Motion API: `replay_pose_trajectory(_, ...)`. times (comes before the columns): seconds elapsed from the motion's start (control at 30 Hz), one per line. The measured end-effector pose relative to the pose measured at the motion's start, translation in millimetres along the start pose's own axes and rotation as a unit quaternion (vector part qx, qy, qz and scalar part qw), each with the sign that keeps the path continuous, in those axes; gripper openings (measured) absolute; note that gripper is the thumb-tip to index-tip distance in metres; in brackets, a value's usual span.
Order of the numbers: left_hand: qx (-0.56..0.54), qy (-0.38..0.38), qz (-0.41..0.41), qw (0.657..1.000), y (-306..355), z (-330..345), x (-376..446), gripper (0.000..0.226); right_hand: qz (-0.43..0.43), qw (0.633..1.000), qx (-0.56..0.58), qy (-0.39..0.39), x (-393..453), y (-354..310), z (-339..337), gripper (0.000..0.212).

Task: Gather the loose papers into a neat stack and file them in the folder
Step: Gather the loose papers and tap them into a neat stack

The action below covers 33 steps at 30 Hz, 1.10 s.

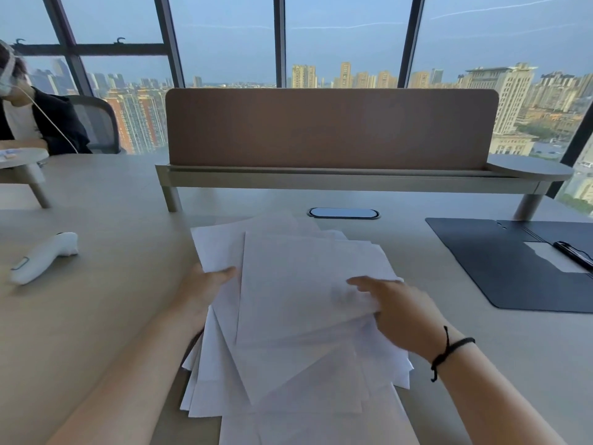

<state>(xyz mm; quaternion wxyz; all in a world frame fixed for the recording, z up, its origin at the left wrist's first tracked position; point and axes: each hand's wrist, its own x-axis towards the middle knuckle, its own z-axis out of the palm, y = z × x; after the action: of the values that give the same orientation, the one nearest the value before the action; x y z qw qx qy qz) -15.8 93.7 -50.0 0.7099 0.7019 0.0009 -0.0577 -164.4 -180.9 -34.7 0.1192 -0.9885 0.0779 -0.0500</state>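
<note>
Many white papers (288, 316) lie fanned in a loose, skewed pile on the desk (96, 316), right in front of the person. Both hands are on the pile. The left hand (205, 290) grips its left edge, thumb on top and fingers hidden under the sheets. The right hand (394, 309) holds the right edge of the top sheet, thumb stretched across its face, the other fingers tucked below; a black cord (449, 348) circles that wrist. An open dark folder (500, 268) lies flat to the right, well apart from the papers, with a black pen (574, 253) on it. A white controller (41, 256) rests on the desk far left. Behind stands a brown divider (330, 130), with windows beyond. Another person (29, 117) sits at the far left.
</note>
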Motion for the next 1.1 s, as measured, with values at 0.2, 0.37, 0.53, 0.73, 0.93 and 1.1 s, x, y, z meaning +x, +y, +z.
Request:
replay_pose_trajectory(0.2, 0.011, 0.060, -0.047, 0.997, 0, 0, 3, 0.025, 0.058, 0.918, 0.250, 0.301, 1, 11, -26, 0.031)
replay_pose_trajectory(0.37, 0.046, 0.065, -0.047, 0.996, 7, 2, -2, 0.063, 0.132, 0.724, 0.663, 0.139, 3, 7, -36, 0.021)
replay_pose_trajectory(0.53, -0.024, -0.014, -0.043, 0.999, 16, 2, -19, 0.053, 0.180, 0.822, 0.541, 0.016, 15, 10, -1, 0.020)
replay_pose_trajectory(0.73, -0.007, -0.093, -0.033, 0.995, 15, 0, -18, 0.069, 0.158, 0.910, 0.383, 0.016, 21, -12, 23, 0.011)
replay_pose_trajectory(0.93, 0.149, -0.051, 0.106, 0.982, 8, 7, -16, 0.021, 0.073, 0.923, 0.377, 0.018, 16, -23, 20, 0.023)
replay_pose_trajectory(1.1, 0.005, -0.021, 0.152, 0.988, 23, 8, -24, 0.024, 0.175, 0.887, 0.406, 0.134, 18, 1, -2, 0.106)
